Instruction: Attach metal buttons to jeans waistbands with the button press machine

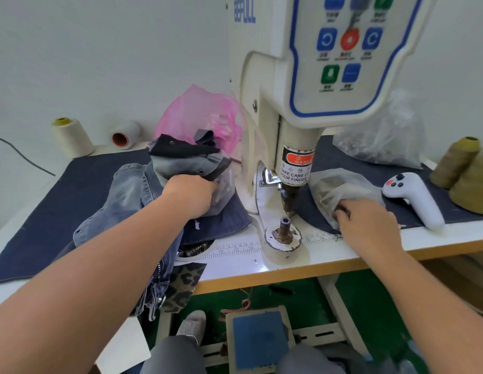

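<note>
The cream button press machine point(264, 109) stands at the middle of the table, its punch point(289, 197) raised above the bare lower die point(284, 228). Left of it lies a pile of grey-blue jeans point(132, 193). My left hand point(193, 194) reaches into a clear plastic bag point(224, 187) beside the jeans, its fingers hidden. My right hand point(367, 220) has its fingertips curled inside a clear bag of metal buttons point(340, 190) right of the machine; what they pinch is not visible.
A white game-style controller point(413, 198) lies right of the button bag. Olive thread cones point(461, 171) stand far right, cream cones point(73, 136) at the back left. A pink bag point(197, 114) sits behind the jeans. A blue foot pedal point(259, 338) is under the table.
</note>
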A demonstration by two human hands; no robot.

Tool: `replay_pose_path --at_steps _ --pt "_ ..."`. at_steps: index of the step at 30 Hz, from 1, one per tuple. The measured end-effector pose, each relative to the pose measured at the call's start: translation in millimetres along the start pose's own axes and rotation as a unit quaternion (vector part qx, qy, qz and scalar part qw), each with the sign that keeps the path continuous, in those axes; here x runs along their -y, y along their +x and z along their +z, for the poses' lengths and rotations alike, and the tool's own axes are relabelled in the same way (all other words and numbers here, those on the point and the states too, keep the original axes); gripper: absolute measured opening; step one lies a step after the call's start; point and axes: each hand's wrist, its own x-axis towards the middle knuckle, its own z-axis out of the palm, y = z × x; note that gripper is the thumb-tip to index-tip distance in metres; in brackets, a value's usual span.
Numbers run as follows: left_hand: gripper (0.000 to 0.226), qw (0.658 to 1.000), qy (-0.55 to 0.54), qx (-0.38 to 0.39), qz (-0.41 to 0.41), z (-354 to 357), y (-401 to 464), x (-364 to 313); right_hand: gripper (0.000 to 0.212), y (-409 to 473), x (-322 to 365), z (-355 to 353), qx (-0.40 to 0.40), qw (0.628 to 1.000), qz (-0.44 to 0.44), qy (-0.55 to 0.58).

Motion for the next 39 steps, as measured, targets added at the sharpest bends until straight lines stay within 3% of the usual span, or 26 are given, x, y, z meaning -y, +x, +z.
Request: replay_pose_path --at_steps 5,11,15,18,25,30,39 --pt "0.031 1.000 -0.001 -0.009 -0.005 0 2 -4 0.017 -4 5 4 -0.055 0.998 0.018 0.004" --pt "0.031 0.978 -0.203 0.015 -0.045 1 7 9 0.022 -9 6 4 -0.073 0.996 0.037 0.030" --pt "0.026 0.972 -0.208 0.062 -0.090 1 12 10 0.028 -11 9 2 -0.089 0.994 0.046 0.044" --pt "0.014 0.971 -0.195 0.051 -0.129 1 14 4 0.032 -14 8 3 -0.115 0.989 0.057 0.074" --pt "0.019 0.973 -0.198 0.053 -0.107 -9 9 1 0.015 -11 8 5 -0.096 0.992 0.067 0.051" --pt "0.018 0.975 -0.189 0.029 -0.116 -12 5 -5 0.019 -9 6 6 -0.097 0.992 0.074 0.028" --pt "0.023 0.954 -0.272 -0.036 -0.120 -15 0 -2 0.023 -8 6 6 -0.093 0.993 0.071 0.017"
